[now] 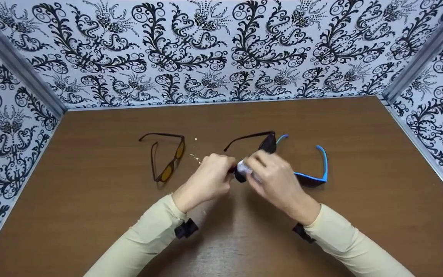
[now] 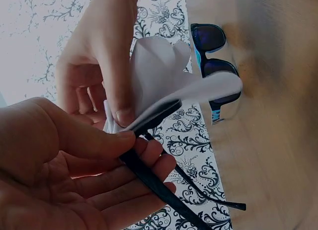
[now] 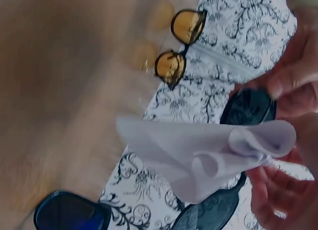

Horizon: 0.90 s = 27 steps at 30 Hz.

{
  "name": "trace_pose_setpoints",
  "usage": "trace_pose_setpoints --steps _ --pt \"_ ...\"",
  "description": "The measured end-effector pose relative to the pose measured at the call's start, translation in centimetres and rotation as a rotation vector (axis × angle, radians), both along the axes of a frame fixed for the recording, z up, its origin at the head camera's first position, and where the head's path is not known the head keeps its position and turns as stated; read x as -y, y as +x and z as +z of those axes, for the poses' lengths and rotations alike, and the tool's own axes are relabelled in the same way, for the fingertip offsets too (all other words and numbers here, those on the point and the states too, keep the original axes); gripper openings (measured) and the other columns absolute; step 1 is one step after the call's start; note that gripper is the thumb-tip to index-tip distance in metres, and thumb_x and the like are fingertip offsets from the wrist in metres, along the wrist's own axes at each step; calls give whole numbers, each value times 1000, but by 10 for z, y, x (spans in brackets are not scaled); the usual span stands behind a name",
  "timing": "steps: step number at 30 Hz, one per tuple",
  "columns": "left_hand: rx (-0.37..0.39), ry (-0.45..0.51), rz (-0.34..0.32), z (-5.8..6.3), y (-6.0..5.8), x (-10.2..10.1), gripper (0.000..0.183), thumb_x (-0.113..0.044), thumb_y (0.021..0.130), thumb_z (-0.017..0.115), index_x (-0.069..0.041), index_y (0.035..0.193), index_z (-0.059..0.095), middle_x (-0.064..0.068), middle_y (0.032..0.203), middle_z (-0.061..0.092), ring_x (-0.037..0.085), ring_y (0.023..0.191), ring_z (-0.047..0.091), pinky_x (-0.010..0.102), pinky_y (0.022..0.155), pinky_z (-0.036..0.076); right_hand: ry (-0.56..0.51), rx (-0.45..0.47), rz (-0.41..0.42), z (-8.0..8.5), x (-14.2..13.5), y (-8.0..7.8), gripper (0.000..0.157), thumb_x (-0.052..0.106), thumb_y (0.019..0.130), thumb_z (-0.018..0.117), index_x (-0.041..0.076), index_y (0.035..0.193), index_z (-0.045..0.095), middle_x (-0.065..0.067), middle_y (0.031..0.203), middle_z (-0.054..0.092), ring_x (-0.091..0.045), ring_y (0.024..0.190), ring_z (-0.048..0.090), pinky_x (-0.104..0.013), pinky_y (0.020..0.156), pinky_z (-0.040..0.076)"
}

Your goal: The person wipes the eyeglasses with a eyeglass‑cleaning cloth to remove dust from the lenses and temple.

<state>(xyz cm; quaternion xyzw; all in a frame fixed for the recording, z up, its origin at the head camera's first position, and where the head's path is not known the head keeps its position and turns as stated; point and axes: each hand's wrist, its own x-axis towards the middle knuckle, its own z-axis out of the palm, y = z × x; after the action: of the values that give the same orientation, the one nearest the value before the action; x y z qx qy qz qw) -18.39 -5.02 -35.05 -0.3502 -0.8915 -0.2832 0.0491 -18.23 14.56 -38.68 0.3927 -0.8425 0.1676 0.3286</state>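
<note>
A pair of black sunglasses (image 1: 268, 143) with dark lenses is held between my two hands above the table. With thumb and fingers, my left hand (image 1: 213, 175) pinches the frame near one hinge; the temple arm (image 2: 161, 190) runs down across its fingers in the left wrist view. My right hand (image 1: 277, 179) pinches a pale grey-white cloth (image 3: 184, 150) folded over the sunglasses. The cloth covers part of a lens, and another lens (image 3: 248, 107) shows beside it in the right wrist view. Some right fingertips are hidden or blurred.
Blue-framed sunglasses (image 1: 324, 165) lie on the brown table (image 1: 102, 215), right of my right hand. To the left are black-framed glasses with yellow lenses (image 1: 167, 171), temples unfolded. Small shiny bits (image 1: 194, 157) lie between them. Patterned panels (image 1: 206, 50) wall the table's back and sides.
</note>
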Motion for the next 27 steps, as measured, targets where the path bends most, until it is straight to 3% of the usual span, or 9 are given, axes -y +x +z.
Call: trace_pose_setpoints --steps 2,4,8,12,18,20,27 --pt "-20 -3 3 0 0 1 23 14 65 55 -8 66 50 -1 61 42 17 56 43 35 50 43 37 8 61 -3 2 2 18 8 77 73 7 92 63 -5 86 58 -21 68 55 -34 59 46" --pt "-31 4 7 -1 -1 3 23 15 65 55 -8 66 50 -2 61 42 16 56 42 34 49 43 79 18 70 -5 0 3 19 8 75 74 9 89 61 -4 82 57 -21 66 54 -34 58 45" --pt "-23 17 5 -2 0 7 23 16 66 56 -6 66 50 -1 61 42 16 56 40 31 50 39 99 29 -45 -4 -5 1 20 8 71 76 9 86 63 -3 77 57 -23 67 56 -36 59 41" --pt "-22 4 -14 -3 2 7 22 16 68 57 -6 68 51 0 62 45 15 57 41 32 50 40 34 40 -108 2 -2 1 16 9 76 74 7 91 66 -4 81 60 -22 70 57 -35 59 42" --pt "-68 9 -2 -4 3 5 20 14 65 56 -6 67 51 4 62 50 17 56 44 36 51 44 52 30 65 -1 10 5 17 9 79 72 7 92 62 -5 85 58 -22 71 56 -34 61 46" --pt "-75 22 4 -4 3 7 20 14 64 56 -6 67 52 4 63 51 17 56 46 35 50 45 73 23 85 -5 9 5 17 8 77 73 7 90 61 -4 83 57 -21 69 56 -34 60 45" --pt "-57 69 12 -9 3 21 23 15 67 59 -5 65 49 0 61 45 14 57 38 29 50 37 23 29 -79 -9 -14 0 19 10 74 78 8 88 64 -3 79 62 -24 72 57 -37 61 45"
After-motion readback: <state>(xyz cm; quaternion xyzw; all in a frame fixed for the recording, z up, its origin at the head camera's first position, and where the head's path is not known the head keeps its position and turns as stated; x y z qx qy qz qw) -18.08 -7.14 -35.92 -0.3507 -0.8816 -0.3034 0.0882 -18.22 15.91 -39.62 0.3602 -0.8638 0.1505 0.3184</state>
